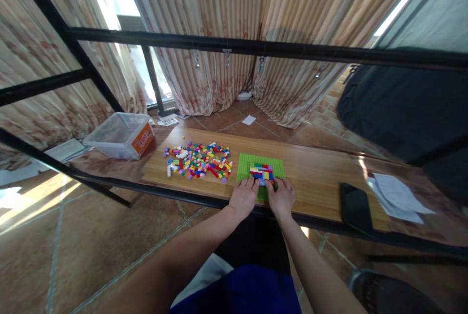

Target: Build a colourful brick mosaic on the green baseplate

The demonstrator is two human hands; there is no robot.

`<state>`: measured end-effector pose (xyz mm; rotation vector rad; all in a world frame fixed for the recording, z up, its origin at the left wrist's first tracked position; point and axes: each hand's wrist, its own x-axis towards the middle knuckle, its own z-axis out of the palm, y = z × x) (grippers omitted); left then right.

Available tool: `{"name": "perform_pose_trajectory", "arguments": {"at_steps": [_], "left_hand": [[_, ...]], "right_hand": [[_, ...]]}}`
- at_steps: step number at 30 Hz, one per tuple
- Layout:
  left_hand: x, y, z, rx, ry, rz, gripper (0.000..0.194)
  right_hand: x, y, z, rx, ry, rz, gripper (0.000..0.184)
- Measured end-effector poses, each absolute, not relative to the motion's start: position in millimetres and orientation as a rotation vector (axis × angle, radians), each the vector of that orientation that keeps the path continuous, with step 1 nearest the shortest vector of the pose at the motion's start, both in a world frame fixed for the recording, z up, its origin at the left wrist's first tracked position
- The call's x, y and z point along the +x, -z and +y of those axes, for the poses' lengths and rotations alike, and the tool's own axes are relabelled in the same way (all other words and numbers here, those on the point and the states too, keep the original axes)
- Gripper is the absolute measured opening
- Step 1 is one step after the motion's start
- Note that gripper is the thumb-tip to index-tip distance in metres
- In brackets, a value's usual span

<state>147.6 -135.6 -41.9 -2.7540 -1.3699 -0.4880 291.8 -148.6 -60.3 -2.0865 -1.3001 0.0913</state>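
A green studded baseplate (244, 160) lies on the wooden board in front of me. On it sits a low block of multicoloured toy building bricks (262, 171), with red, blue, white, yellow and pink pieces. My left hand (244, 195) rests over the plate's near left part, its fingers closed at the near left edge of the bricks. Across from it, my right hand (282, 197) has thumb and fingers closed at the near right edge. Both sets of fingertips touch the bricks; the exact pieces beneath them are partly hidden.
Loose bricks (201, 160) are spread left of the plate. Beyond them stands a clear plastic box (119, 136) with an orange label. A black phone (355, 206) and white papers (398, 194) lie to the right. A black metal bar (241, 45) crosses the view beyond the board.
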Motion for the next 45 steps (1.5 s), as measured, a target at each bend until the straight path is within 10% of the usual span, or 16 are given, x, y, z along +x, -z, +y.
{"name": "perform_pose_trajectory", "arguments": {"at_steps": [45], "left_hand": [[135, 52, -130, -2.944, 1.057, -1.517, 0.044]], "right_hand": [[326, 46, -141, -1.588, -0.138, -1.971, 0.025]]}}
